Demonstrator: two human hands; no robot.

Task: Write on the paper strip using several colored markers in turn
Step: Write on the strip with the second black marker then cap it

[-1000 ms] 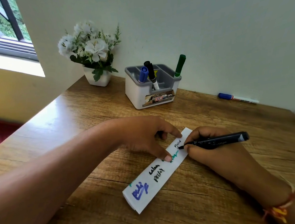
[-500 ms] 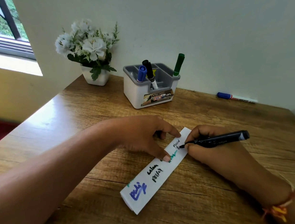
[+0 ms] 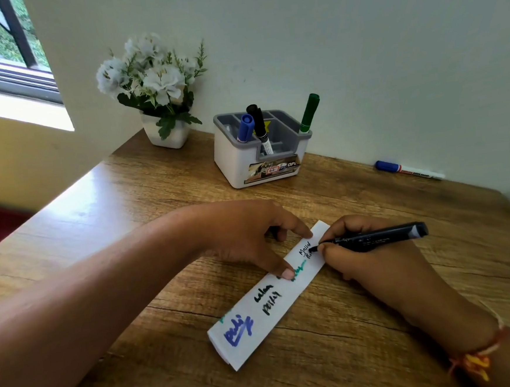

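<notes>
A white folded paper strip (image 3: 275,311) lies diagonally on the wooden table (image 3: 336,355), carrying blue, black and green writing. My left hand (image 3: 245,237) presses its thumb and forefinger on the strip's upper part, holding it flat. My right hand (image 3: 366,261) grips a black marker (image 3: 376,237), whose tip touches the paper near the far end beside fresh black letters. A white and grey holder (image 3: 263,159) behind the hands contains a blue marker (image 3: 245,127), a black marker (image 3: 259,125) and a green marker (image 3: 310,112).
A white pot of white flowers (image 3: 160,87) stands at the back left by the wall. Another blue-capped marker (image 3: 407,169) lies on the table against the wall at back right. A window is at the upper left.
The marker tip has shifted slightly and a second short line of black letters has appeared under the first word. My left hand has stayed in place on the strip.
</notes>
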